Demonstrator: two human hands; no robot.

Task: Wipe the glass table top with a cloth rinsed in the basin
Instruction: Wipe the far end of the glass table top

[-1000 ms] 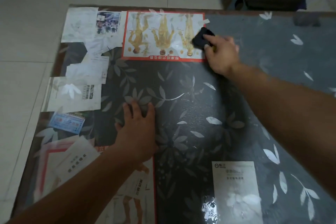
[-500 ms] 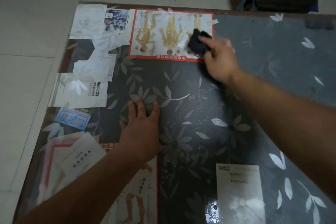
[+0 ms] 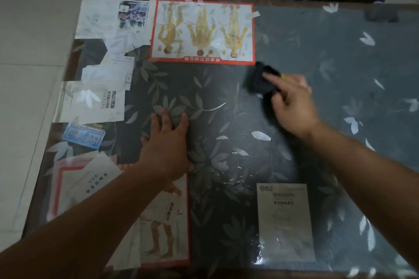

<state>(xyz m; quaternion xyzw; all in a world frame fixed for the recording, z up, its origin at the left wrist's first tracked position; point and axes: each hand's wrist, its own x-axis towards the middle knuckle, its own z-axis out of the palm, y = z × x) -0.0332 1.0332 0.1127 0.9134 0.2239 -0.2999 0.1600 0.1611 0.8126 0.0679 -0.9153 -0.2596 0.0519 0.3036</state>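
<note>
While the left hand (image 3: 166,147) lies flat, fingers spread, on the glass worktop (image 3: 340,56), the right hand (image 3: 291,102) grips a dark cloth (image 3: 260,79) (partly blurred) against it.

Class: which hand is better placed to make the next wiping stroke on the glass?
Right: the right hand holds the dark cloth against the glass table top; the left hand rests flat, empty.
</note>
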